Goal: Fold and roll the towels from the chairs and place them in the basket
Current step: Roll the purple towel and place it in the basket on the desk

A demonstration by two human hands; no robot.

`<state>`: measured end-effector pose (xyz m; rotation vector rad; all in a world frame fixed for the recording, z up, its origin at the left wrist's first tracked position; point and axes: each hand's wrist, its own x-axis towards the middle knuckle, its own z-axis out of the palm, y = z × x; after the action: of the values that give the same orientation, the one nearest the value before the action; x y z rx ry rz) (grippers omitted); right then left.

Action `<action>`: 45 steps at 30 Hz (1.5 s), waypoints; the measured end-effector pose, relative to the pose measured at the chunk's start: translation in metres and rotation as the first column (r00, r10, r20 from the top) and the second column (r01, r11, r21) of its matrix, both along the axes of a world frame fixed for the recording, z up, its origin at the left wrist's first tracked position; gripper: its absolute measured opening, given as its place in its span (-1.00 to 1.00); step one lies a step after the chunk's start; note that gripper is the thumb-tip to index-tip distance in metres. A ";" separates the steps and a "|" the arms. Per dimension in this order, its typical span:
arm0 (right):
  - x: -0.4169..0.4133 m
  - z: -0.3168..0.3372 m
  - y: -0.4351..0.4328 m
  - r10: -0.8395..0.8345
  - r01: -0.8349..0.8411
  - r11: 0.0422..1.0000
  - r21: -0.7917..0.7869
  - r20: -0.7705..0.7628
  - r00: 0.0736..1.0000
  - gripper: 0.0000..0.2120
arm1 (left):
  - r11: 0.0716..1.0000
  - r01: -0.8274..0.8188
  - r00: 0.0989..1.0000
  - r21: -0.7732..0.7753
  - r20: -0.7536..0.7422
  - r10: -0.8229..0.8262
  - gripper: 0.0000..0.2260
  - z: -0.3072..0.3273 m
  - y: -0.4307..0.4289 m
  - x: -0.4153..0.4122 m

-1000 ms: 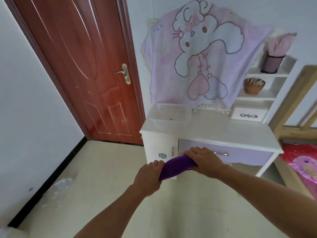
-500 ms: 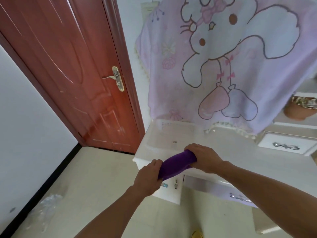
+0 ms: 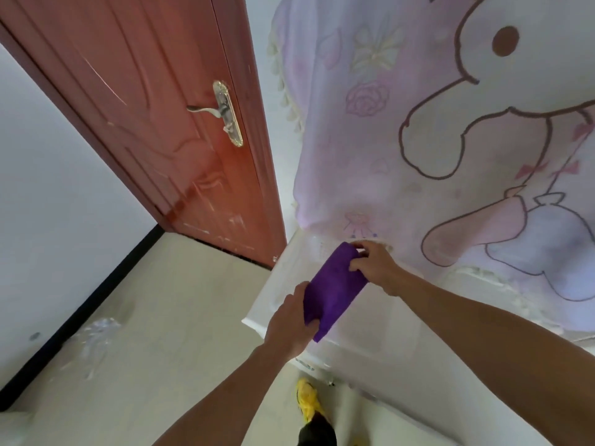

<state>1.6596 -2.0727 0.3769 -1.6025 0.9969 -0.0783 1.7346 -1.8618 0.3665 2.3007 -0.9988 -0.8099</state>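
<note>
Two hands hold the rolled purple towel (image 3: 335,288): the left hand (image 3: 289,320) grips its near end, and the right hand (image 3: 373,265) pinches the far end with curled fingers. The roll hangs above the corner of the white surface (image 3: 386,336), just under a pink cartoon blanket (image 3: 418,140). A pale basket (image 3: 314,252) seems to sit beneath it, though it is hard to make out. An uneven release could let the roll spring open or tumble off the corner

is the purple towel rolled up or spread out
Rolled up: the purple towel is a compact bundle, left hand and right hand gripping its ends.
</note>
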 end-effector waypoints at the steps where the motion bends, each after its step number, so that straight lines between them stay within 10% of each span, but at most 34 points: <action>1: 0.011 -0.009 -0.004 0.006 -0.006 1.000 -0.016 -0.010 1.000 -0.50 | 0.999 0.029 0.999 0.026 0.034 -0.030 -0.37 -0.007 -0.005 0.007; 16: 0.084 -0.107 -0.007 0.201 -0.321 0.880 -0.350 -0.336 0.920 -0.57 | 0.832 0.378 0.817 0.405 0.278 -0.506 -0.53 -0.061 -0.044 0.064; 27: 0.054 -0.115 -0.005 0.446 -0.652 0.156 -0.742 -0.536 0.716 -0.41 | 0.767 0.436 0.770 0.471 0.246 -0.589 -0.70 -0.072 -0.058 0.072; 39: 0.059 -0.097 -0.013 0.578 -0.895 0.171 -0.413 -0.693 0.430 -0.35 | 0.799 0.424 0.791 0.426 0.256 -0.556 -0.73 -0.066 -0.043 0.062; 45: 0.064 -0.054 -0.019 0.466 -0.746 0.267 -0.610 -0.596 0.654 -0.65 | 0.961 0.209 0.847 0.179 0.457 -0.270 -0.73 -0.035 0.016 0.043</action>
<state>1.7231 -2.0918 0.3224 -2.9210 0.4182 0.3148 1.7775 -1.8458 0.3313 2.5819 -1.5155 -0.3959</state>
